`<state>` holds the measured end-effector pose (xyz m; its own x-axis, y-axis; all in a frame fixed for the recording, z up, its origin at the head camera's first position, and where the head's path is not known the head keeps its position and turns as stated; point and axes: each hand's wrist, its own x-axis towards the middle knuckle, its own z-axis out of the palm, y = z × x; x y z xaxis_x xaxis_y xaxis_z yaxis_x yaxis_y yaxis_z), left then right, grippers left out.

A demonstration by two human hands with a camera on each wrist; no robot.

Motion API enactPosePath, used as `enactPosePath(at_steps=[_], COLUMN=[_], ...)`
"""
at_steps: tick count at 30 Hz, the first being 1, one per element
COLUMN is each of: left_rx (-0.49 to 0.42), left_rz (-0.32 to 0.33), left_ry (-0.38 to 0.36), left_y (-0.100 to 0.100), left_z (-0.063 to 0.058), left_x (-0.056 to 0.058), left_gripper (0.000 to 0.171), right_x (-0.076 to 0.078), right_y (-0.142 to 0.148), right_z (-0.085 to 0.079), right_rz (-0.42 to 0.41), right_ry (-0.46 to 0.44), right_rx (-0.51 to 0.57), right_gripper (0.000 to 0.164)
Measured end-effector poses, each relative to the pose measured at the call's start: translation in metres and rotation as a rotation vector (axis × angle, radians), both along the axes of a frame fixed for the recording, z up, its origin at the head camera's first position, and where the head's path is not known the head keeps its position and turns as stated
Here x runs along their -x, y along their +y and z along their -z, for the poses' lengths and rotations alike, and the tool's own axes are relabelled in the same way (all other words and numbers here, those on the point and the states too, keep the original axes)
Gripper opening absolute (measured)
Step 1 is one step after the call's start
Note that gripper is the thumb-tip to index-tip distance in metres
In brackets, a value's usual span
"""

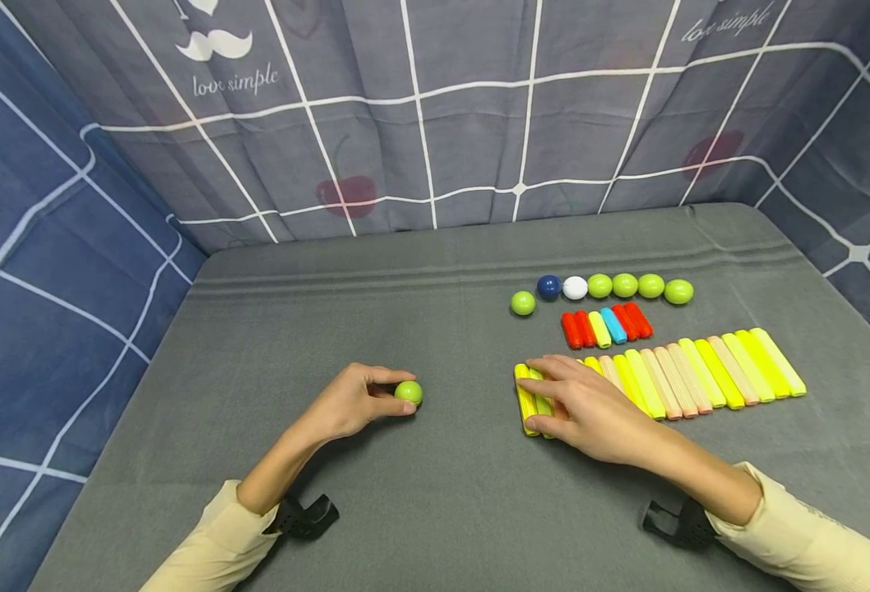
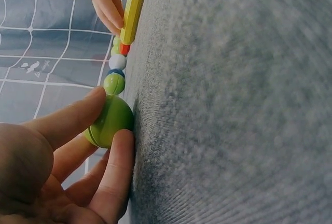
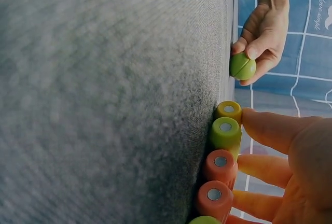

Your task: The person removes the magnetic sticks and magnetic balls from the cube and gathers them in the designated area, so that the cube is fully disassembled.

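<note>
My left hand [image 1: 354, 400] pinches a green ball [image 1: 409, 393] between thumb and fingers, low over the grey cloth; the left wrist view shows a seam on the ball [image 2: 111, 123]. Over the left end of a row of rods, my right hand [image 1: 590, 407] rests with spread fingers. Its thumb and index fingertip touch the outermost yellow rod [image 1: 525, 400]; other fingers lie over neighbouring rods. Round metal discs sit in the rod ends, as on the salmon rod [image 3: 220, 162] in the right wrist view. The hand hides part of the row.
Behind the long row lie short red, yellow and blue rods [image 1: 613, 326]. Farther back is a line of balls: a dark blue ball [image 1: 549, 287], a white ball [image 1: 575, 288] and several green ones. A single green ball [image 1: 523, 302] sits at its left. Patterned curtains [image 1: 472, 123] enclose the table.
</note>
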<state>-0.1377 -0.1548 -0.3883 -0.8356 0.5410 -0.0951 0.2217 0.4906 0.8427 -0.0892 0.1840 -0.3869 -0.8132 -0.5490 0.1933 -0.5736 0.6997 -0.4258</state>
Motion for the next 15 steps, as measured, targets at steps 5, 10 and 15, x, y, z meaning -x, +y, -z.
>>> enactPosePath(at_steps=[5, 10, 15], left_rx=[0.024, 0.01, -0.018], left_rz=[-0.034, -0.074, -0.121], left_ry=[-0.015, -0.022, -0.036], left_y=[0.005, 0.023, 0.045], left_z=[-0.001, -0.001, -0.003], left_x=[0.002, 0.012, 0.026], left_gripper=[0.044, 0.045, 0.039], right_x=[0.001, 0.0, -0.002], right_y=[0.001, 0.003, 0.004], right_z=[0.0, 0.001, 0.003], right_rz=[-0.006, 0.011, 0.042], right_ry=[0.002, -0.004, -0.012], right_rx=[0.0, 0.016, 0.041], right_gripper=[0.051, 0.052, 0.05])
